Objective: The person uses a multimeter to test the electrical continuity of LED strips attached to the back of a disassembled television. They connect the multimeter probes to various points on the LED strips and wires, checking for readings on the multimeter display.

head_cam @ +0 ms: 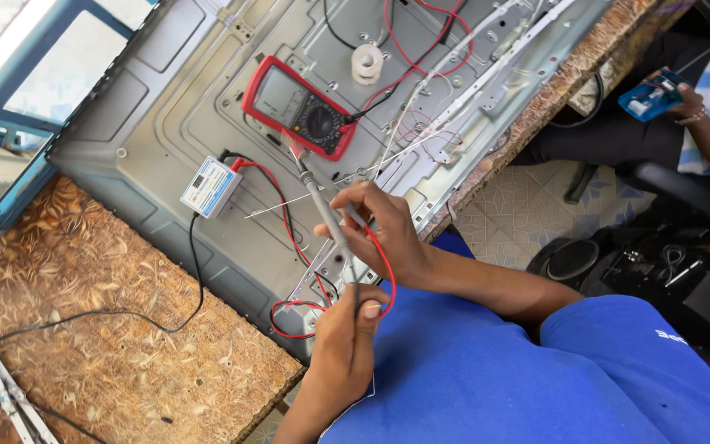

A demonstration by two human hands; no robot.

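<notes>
My right hand grips a slim grey test probe whose tip points toward the red multimeter. Just below it, my left hand pinches a thin dark probe along with a red lead that loops between both hands. Both hands hover over the near edge of a large grey metal panel lying on the table. A small white and blue box with red and black leads sits on the panel to the left of the hands.
A white tape roll and white light strips lie on the panel among red and black wires. The chipboard table extends left. At the right, another person's hand holds a small blue device. Dark gear lies on the floor.
</notes>
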